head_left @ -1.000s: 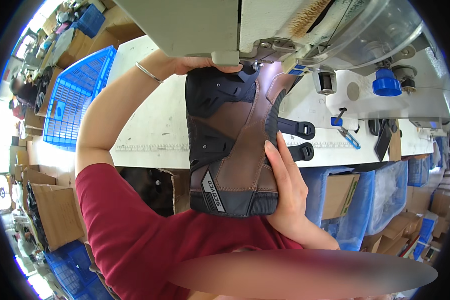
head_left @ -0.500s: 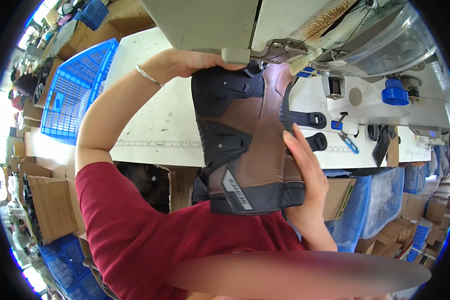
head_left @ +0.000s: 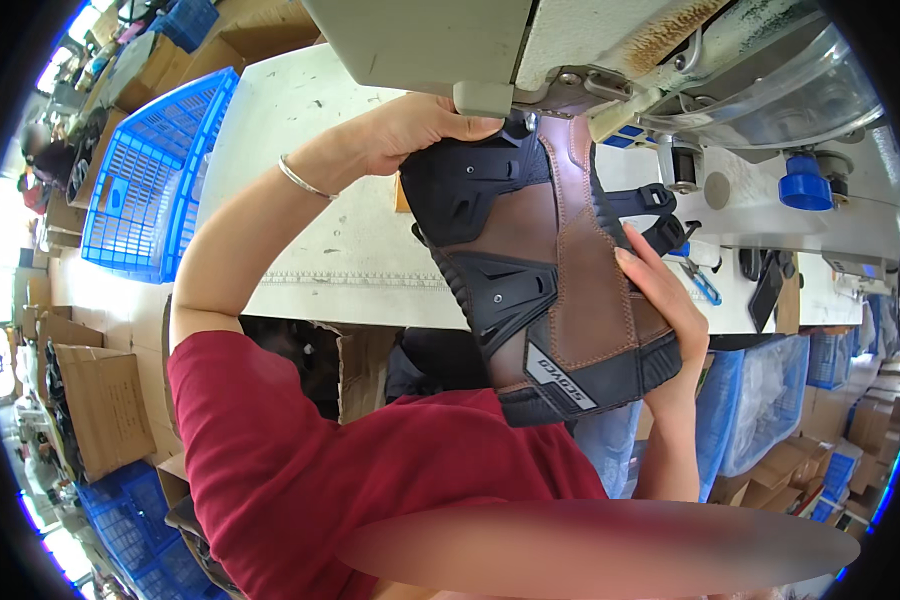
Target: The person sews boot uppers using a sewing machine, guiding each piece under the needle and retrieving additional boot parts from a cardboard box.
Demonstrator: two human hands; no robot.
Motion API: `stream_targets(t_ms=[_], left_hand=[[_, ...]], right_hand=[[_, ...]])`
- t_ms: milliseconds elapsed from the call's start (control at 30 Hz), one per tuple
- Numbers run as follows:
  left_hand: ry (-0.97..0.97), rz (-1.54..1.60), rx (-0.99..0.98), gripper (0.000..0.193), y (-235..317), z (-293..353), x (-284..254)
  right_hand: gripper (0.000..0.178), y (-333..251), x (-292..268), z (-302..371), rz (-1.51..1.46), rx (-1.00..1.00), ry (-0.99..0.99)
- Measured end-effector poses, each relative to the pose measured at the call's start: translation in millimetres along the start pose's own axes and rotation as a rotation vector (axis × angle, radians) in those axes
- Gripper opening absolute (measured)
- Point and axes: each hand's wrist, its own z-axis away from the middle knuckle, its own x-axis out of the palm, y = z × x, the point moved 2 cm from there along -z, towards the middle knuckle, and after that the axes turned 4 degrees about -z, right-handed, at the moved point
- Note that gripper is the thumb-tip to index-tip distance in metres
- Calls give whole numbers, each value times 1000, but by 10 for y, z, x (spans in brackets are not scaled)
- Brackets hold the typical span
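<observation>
Under the head of a sewing machine (head_left: 420, 50) hangs a brown leather and black plastic boot (head_left: 595, 290), probably a motorcycle boot, with orange stitching and a grey label patch. My left hand (head_left: 425, 130) grips its far left edge close to the machine, thumb on top. At the near right edge my right hand (head_left: 670, 310) holds the boot, fingertips on the leather and palm round the side. Black buckle straps (head_left: 655, 200) stick out to the right of it. The needle spot is mostly hidden behind the machine head.
The white table (head_left: 300, 240) carries a ruler strip along its front. A blue crate (head_left: 155, 180) stands at the left. On the right lie a blue-handled cutter (head_left: 703, 283) and a dark phone-like object (head_left: 767, 292). Cardboard boxes (head_left: 100, 410) and blue plastic-lined bins (head_left: 770, 410) surround the table.
The boot's near end has swung to the right and the whole piece is turned, my right hand moving right with it. My left hand has shifted slightly right, still gripping the far edge.
</observation>
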Motion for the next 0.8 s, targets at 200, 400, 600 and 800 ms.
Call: stream_targets(t_ms=[200,400,600,800], left_hand=[[11,112,-61,32,-13,22,31],[63,143,-11,29,5,24,65],[52,206,15,27,-11,-6,49],[3,277,32,26,-45,-70,-11]], right_hand=[[38,214,-31,-38,-159,-33,0],[35,424,-48,-96,-287,-19,56],[34,466,-20,-115,-290,-34,70],[35,455,-97,-240,-243,-32,46]])
